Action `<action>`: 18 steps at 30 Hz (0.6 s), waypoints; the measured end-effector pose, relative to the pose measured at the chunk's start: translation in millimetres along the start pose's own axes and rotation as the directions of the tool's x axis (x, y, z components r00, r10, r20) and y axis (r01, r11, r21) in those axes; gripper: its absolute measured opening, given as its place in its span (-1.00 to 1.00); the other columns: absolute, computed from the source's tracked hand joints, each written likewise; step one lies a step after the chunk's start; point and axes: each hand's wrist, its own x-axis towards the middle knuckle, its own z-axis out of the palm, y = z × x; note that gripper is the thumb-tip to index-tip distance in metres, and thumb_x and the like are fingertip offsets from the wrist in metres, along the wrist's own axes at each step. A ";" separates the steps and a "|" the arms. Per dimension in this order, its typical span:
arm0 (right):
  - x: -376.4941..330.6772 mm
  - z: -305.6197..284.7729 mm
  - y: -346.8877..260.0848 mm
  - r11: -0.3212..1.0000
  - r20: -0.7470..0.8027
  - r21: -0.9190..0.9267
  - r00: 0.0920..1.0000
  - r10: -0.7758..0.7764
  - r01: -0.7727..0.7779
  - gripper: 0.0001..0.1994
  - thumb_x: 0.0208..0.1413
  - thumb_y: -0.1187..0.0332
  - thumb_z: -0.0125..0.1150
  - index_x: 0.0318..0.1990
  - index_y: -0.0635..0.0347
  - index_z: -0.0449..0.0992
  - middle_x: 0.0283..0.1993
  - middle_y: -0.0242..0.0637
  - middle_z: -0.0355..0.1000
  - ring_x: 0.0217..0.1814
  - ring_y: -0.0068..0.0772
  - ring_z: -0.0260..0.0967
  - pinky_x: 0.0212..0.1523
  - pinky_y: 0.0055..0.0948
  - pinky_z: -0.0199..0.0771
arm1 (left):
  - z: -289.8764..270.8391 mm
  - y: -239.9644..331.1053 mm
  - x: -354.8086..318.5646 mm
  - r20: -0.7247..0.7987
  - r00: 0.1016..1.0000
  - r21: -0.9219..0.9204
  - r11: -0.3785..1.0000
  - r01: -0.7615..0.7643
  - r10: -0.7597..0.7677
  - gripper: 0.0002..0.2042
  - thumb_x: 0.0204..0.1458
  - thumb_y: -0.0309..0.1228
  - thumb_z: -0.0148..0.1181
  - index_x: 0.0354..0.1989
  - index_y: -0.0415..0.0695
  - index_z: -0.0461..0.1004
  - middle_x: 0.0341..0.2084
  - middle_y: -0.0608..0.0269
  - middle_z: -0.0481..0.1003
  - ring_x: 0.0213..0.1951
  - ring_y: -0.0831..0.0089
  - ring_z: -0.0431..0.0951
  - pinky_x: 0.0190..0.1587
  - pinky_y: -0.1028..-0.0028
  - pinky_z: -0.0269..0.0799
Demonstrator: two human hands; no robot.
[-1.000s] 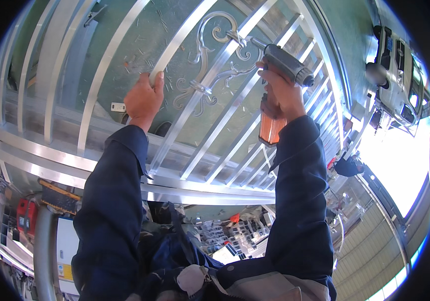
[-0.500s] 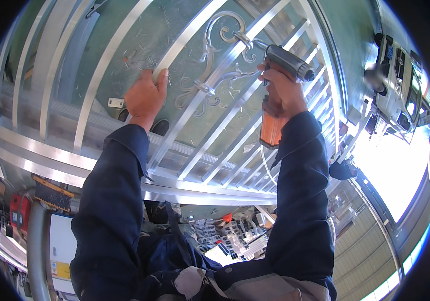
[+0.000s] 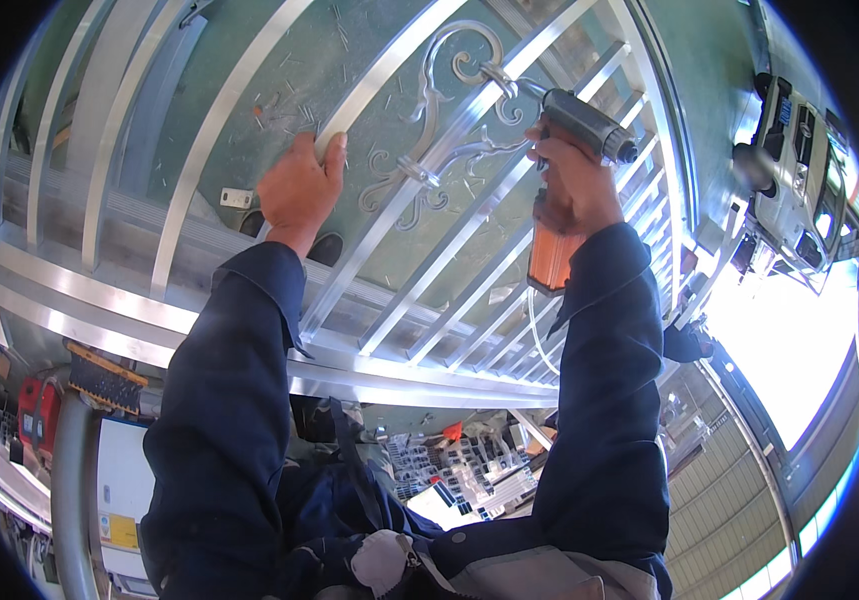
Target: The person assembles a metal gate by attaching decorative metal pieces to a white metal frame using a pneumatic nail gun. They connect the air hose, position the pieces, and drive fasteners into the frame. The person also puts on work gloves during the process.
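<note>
A metal fabrication workshop is shown by the silvery barred gate frame gripped under the left hand, stacked aluminium profiles well below the right hand, and corrugated wall cladding beyond them.

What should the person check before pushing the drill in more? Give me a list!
1. Right hand has a firm grip on the drill: ok, its fingers wrap the handle.
2. Drill tip meets the scroll on the gate: ok, it sits at the curl.
3. Left hand steadies a bar: ok, it clasps the bar, away from the tip.
4. Hose under the drill hangs free: cannot tell, it runs behind the sleeve.
5. Orange part seated on the drill: cannot tell, the hand hides the joint.
</note>
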 end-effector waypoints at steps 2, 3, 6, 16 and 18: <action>0.7 -0.9 0.9 1.000 -0.001 0.015 1.000 0.017 -0.017 -0.64 -0.07 0.43 0.33 -0.04 0.20 0.55 -0.20 -0.33 0.55 -0.30 -0.48 0.42 -0.33 -0.43 0.42 | -0.4 0.5 -0.6 -0.005 1.000 -0.003 1.000 0.000 0.000 -0.50 0.23 0.17 -0.05 -0.20 -0.07 0.48 -0.47 0.03 0.62 -0.43 -0.04 0.64 -0.43 0.05 0.53; -0.3 -0.7 -2.3 0.999 -0.004 0.031 0.999 0.043 -0.043 -0.65 -0.06 0.42 0.35 -0.05 0.19 0.55 -0.22 -0.33 0.54 -0.30 -0.48 0.42 -0.34 -0.43 0.41 | -0.9 0.8 -0.9 -0.007 1.000 -0.004 1.000 0.001 -0.001 -0.50 0.23 0.16 -0.05 -0.20 -0.07 0.48 -0.47 0.03 0.62 -0.43 -0.04 0.64 -0.43 0.05 0.53; 0.4 -3.8 -8.2 0.995 0.035 0.028 0.995 0.098 -0.099 -0.68 0.03 0.40 0.27 -0.01 0.16 0.53 -0.12 -0.31 0.57 -0.20 -0.45 0.48 -0.24 -0.42 0.41 | -1.3 2.5 -0.5 0.000 1.000 0.000 1.000 0.000 0.000 -0.51 0.23 0.16 -0.05 -0.21 -0.07 0.47 -0.47 0.04 0.61 -0.44 -0.04 0.64 -0.44 0.06 0.53; 16.1 0.0 -30.5 0.976 0.079 -0.217 0.996 0.051 -0.032 -0.70 -0.04 0.40 0.39 -0.09 0.19 0.59 -0.34 -0.38 0.48 -0.34 -0.45 0.48 -0.39 -0.44 0.42 | -0.1 1.0 -0.6 -0.024 1.000 0.030 1.000 -0.002 0.003 -0.53 0.23 0.16 -0.05 -0.25 -0.05 0.45 -0.52 0.07 0.60 -0.48 -0.02 0.63 -0.48 0.05 0.51; 23.6 3.1 -26.7 0.982 0.075 -0.173 0.993 0.088 -0.074 -0.67 -0.05 0.39 0.39 -0.06 0.17 0.59 -0.32 -0.38 0.50 -0.36 -0.46 0.47 -0.38 -0.44 0.42 | -0.1 2.0 -1.6 -0.026 1.000 0.026 1.000 -0.004 0.004 -0.53 0.24 0.16 -0.04 -0.26 -0.05 0.45 -0.52 0.08 0.60 -0.48 -0.02 0.63 -0.48 0.06 0.51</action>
